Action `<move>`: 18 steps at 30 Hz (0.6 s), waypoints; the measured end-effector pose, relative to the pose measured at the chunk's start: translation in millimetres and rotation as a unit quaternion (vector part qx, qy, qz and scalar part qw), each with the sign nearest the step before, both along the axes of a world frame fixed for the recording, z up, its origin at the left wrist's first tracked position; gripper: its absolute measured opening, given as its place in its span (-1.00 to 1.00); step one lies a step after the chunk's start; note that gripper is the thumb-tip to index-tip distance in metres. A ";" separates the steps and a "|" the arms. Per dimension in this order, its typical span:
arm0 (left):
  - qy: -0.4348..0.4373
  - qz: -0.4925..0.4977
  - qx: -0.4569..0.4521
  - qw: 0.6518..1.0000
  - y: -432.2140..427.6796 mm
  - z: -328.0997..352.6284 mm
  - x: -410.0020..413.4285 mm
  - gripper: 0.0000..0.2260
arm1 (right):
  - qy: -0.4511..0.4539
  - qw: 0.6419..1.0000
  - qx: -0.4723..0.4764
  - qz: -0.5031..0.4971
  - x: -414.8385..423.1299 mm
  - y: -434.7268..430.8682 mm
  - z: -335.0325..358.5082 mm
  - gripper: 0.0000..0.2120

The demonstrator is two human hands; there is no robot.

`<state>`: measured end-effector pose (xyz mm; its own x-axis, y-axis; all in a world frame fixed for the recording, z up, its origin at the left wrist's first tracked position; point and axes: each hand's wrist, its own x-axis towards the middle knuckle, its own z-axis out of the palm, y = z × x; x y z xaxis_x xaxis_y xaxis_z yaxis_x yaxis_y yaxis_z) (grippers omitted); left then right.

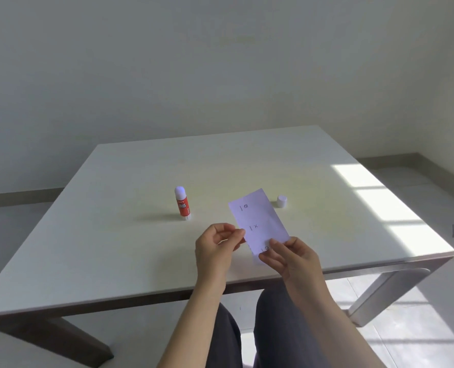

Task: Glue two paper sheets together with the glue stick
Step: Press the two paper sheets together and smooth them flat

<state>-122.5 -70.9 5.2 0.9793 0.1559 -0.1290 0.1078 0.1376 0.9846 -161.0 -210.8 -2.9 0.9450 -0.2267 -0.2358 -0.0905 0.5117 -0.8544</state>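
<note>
White paper sits pinched between your fingers: your right hand grips its near end, your left hand nips its left edge, lifted over the table's near edge. Beyond your left hand the red glue stick stands upright, uncapped, mid-table. Its white cap rests just beside the paper's far right corner.
</note>
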 end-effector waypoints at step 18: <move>-0.019 -0.038 0.233 0.972 -11.0 -16.9 23.4 -0.78 | 0.062 0.837 -0.544 -0.013 15.2 -39.7 -8.7 -0.87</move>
